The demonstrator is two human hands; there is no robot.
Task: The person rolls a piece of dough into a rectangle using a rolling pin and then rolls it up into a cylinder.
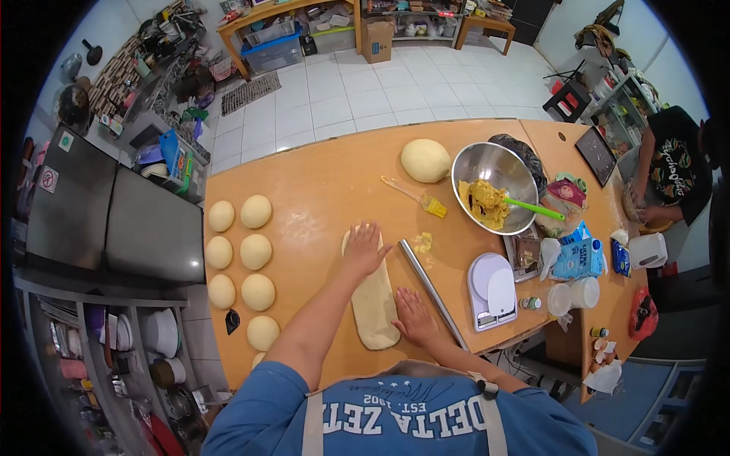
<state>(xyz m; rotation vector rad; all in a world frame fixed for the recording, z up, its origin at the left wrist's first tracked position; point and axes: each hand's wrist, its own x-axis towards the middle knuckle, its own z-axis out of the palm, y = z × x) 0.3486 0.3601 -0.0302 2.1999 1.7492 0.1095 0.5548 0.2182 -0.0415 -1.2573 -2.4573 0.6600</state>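
A long flattened strip of dough (pixel 372 308) lies on the wooden table, running away from me. My left hand (pixel 364 251) rests flat on its far end, fingers spread. Nearer to me, my right hand (pixel 415 319) lies with its fingers stretched out at the strip's right edge. Just right of both hands, a metal rolling pin (pixel 433 292) lies slanted on the table. Two rows of round dough balls (pixel 256 252) stand at the left. A bigger dough ball (pixel 426 160) sits at the far side, close to a pastry brush (pixel 432 205) with yellow bristles.
A steel bowl (pixel 496 163) holds yellow filling and a green-handled spatula (pixel 532 207). A white kitchen scale (pixel 493 290), a blue carton (pixel 576 258) and lidded tubs (pixel 585 292) crowd the right. Another person (pixel 673 167) works over a bowl at the far right.
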